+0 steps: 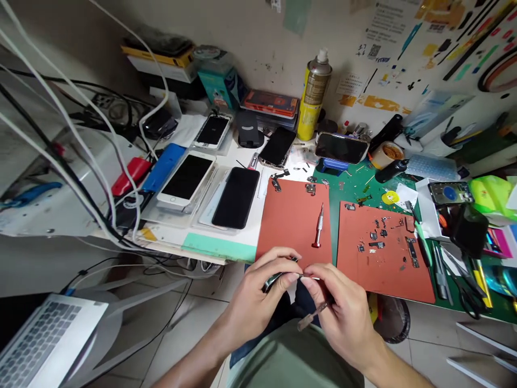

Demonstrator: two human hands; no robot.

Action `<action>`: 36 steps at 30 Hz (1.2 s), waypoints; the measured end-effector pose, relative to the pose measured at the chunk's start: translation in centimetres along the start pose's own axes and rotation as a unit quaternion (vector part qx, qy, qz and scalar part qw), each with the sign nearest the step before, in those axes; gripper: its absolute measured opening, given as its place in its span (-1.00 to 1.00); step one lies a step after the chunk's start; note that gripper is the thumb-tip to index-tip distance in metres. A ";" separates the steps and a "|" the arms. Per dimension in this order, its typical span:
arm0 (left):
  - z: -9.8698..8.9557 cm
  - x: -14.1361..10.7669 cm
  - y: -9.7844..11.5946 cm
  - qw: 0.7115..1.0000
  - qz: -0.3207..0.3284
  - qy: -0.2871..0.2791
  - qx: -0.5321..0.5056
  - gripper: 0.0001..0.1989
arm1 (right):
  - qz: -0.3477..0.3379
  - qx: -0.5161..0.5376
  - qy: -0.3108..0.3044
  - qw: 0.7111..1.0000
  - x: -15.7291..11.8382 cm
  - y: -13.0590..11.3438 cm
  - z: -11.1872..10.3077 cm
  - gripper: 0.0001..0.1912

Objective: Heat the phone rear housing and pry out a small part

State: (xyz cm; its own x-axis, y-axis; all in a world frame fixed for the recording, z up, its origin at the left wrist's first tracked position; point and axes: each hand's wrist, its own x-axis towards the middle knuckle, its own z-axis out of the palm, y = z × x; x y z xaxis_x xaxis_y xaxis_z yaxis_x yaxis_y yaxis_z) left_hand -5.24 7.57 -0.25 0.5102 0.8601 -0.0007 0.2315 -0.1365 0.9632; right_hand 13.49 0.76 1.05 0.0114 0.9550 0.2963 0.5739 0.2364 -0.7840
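"Where's the piece being worked on?"
"The dark piece (273, 281) is in the left hand (258, 293), over the lap, just off the near edge of the worktop (247, 237)."

"Which way does it point?"
"Its long axis slants, one end low to the left, the other up and away to the right. Its middle is hidden under the fingers, so I can't tell its full shape."

"And the right hand (343, 304)?"
"Fingertips pinched together, nearly meeting the left ones. A pale sliver (314, 278) shows there, pointing right; I can't make out what it belongs to. A brown strip (309, 319) hangs from that hand, slanting down to the left, its upper end covered by fingers."

"Any room about them?"
"The left mat (283, 223) is mostly bare, with parts (310, 187) along its far edge and a screwdriver (319, 226) near the right side, tip away from the person. The right mat (351, 267) has small bits (374, 235) scattered over it, but its near left corner is open. Both mats reach the worktop's near edge."
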 end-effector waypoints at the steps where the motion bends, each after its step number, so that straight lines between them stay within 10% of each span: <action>1: 0.3 0.0 0.0 1.000 0.004 0.013 -0.003 -0.81 | -0.019 -0.015 0.006 1.000 -0.1 0.0 0.0 -0.82; 27: 2.2 0.0 0.5 0.985 0.125 0.098 0.065 -0.72 | -0.151 -0.083 0.092 0.981 -0.8 0.7 0.2 -0.73; 36: 2.4 0.3 -0.2 0.990 0.099 0.092 0.045 -0.80 | -0.046 0.014 0.060 0.997 -0.8 0.7 0.3 -0.76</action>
State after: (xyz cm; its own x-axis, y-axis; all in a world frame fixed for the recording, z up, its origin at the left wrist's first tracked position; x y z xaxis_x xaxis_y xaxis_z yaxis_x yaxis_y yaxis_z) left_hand -3.17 6.72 -1.11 0.3946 0.8862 0.2426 0.2193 -0.3472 0.9118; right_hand 13.65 0.20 0.09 0.0591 0.9012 0.4293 0.5537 0.3282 -0.7653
